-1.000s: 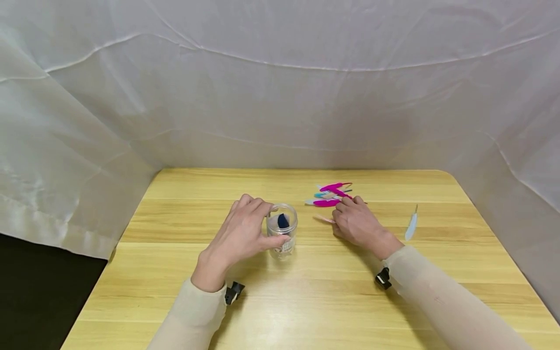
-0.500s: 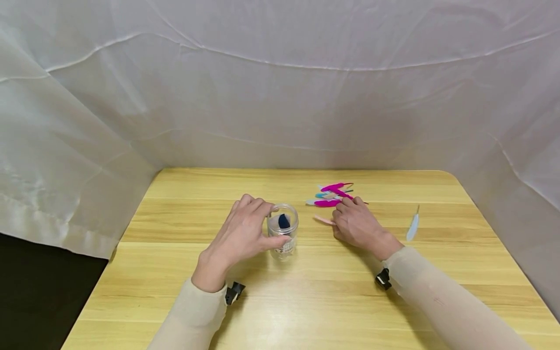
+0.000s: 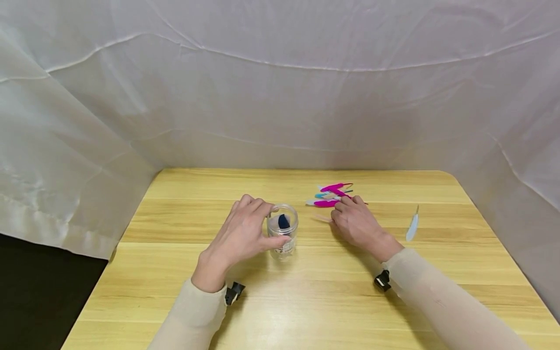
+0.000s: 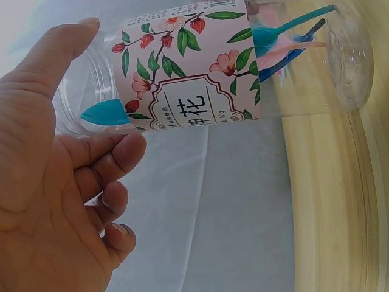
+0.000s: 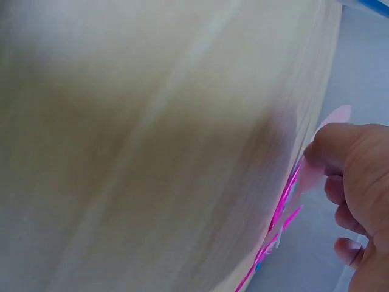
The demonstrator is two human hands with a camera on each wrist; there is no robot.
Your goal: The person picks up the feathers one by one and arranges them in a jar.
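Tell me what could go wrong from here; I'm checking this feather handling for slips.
The right hand pinches a pale pink feather beside the loose feather pile; a sweep could scatter the pile. The left hand holds the clear jar only at its rim, so a nudge might tip it.

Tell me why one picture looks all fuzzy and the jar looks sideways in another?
Right wrist view: the camera sits very close, so the wooden table is a soft blur and the pale pink feather by the right hand is hazy. Left wrist view: the camera is turned, so the clear plastic jar with a flowered label looks tipped. Head view: sharp, evenly lit, soft shadows.
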